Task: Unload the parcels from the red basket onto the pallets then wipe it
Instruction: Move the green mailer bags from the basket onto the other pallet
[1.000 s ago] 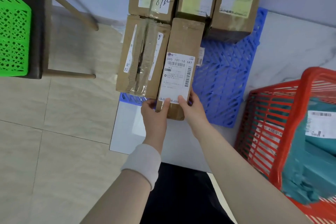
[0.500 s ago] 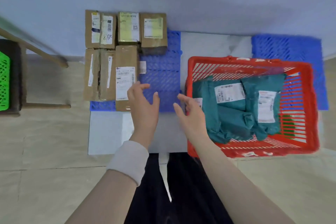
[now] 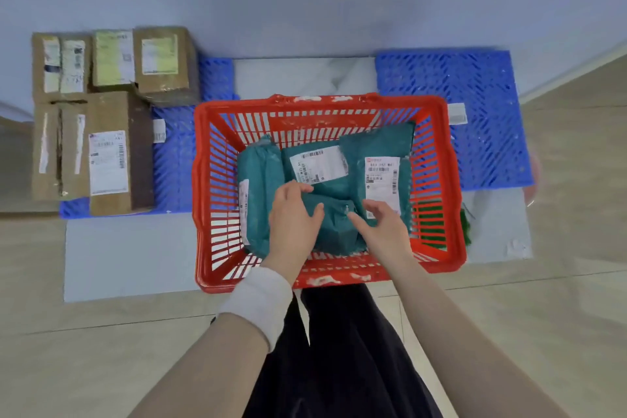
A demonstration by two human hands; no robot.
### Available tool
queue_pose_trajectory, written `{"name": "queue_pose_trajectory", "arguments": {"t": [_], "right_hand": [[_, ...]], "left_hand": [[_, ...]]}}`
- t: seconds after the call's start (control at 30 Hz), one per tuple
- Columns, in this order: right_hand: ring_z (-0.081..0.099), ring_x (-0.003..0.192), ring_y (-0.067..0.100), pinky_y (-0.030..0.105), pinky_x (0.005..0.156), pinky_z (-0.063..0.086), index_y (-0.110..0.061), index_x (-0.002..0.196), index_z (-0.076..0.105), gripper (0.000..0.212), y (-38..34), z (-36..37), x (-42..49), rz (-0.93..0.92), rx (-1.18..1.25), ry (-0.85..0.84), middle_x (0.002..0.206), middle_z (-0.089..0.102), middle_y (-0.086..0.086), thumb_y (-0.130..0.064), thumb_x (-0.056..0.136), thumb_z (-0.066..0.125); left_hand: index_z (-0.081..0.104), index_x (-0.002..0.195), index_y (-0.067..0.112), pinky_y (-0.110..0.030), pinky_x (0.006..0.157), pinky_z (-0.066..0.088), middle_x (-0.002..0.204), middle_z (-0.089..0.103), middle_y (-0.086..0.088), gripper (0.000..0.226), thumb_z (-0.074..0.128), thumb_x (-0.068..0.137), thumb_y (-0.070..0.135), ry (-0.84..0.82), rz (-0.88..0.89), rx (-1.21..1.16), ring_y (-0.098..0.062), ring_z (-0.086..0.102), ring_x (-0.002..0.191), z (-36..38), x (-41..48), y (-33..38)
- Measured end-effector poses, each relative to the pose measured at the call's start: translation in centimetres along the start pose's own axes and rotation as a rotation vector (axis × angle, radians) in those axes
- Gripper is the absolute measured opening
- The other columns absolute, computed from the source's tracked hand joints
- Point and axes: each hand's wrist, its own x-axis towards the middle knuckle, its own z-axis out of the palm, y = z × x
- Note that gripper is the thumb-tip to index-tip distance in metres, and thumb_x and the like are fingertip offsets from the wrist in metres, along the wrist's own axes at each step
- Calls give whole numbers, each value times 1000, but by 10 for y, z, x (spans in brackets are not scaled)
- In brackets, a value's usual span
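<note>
The red basket [image 3: 201,180] stands on the floor before us, between two blue pallets [image 3: 475,112], its long axis from left to right. In it lie teal parcels; the front parcel [image 3: 336,231] lies low near our edge, its long axis away from us. Our left hand [image 3: 293,217] rests on its left side, fingers close together and a little bent, thumb set apart. Our right hand [image 3: 383,227] touches its right side with fingers loosely spread. Neither hand closes around it. Cardboard boxes [image 3: 112,153] sit on the left pallet.
</note>
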Motion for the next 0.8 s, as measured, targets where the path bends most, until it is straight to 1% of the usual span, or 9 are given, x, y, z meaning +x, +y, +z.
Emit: {"name": "queue_pose_trajectory", "arguments": {"t": [0.1,0.2,0.3,0.4,0.47,0.53,0.6,0.7,0.8], "right_hand": [[48,125,16,30,103,36,-14,128,50,51,3,-2,10,5,-8,-80,133,54,1,-35,84,64],[49,125,17,30,104,36,-13,130,48,54,-8,13,17,-17,14,-161,134,53,3,-33,83,66],[50,123,19,32,105,38,-12,131,46,58,-22,34,18,-27,-27,-247,134,53,5,-34,82,67],[51,122,19,34,104,39,-11,132,45,61,-35,58,22,-24,-94,-301,134,53,5,-38,81,67],[52,120,20,32,102,40,-10,129,47,60,-41,80,28,-30,-128,-318,132,54,6,-39,81,67],[53,112,19,28,92,40,-10,122,52,53,-43,103,36,-50,-179,-320,127,55,7,-41,81,66],[53,102,20,27,83,39,-9,114,52,48,-43,126,42,-51,-245,-323,122,51,9,-43,82,64],[53,104,29,33,83,42,-8,112,49,52,-43,151,48,-2,-315,-326,122,40,12,-50,82,57],[51,105,32,35,80,44,-8,110,47,55,-43,164,55,-19,-397,-309,121,38,13,-54,82,53]], "left_hand": [[51,115,16,-39,103,37,126,48,-6,32,61,85,22,37,-71,56,-22,45,119,2,4,-2],[51,117,13,-35,97,38,123,51,-8,33,59,87,24,108,-140,114,-23,48,115,-10,10,-15],[52,116,9,-34,98,36,124,52,-12,32,58,88,22,152,-194,82,-25,47,117,-26,16,-30],[53,115,5,-32,97,35,121,53,-15,29,56,88,17,156,-227,26,-27,47,116,-37,22,-42],[54,114,2,-28,94,33,120,54,-16,29,56,88,14,148,-236,2,-27,47,115,-40,28,-52],[53,113,1,-26,92,33,118,54,-16,28,55,88,13,142,-238,-15,-27,48,113,-39,32,-62],[53,114,2,-28,94,34,117,53,-14,27,54,89,13,136,-246,-36,-25,48,112,-37,35,-70],[52,113,4,-37,96,42,115,54,-13,27,53,90,16,142,-275,-103,-25,51,109,-31,37,-82],[52,112,7,-44,91,47,114,56,-11,26,50,92,23,162,-315,-175,-23,55,106,-28,41,-91]]}}
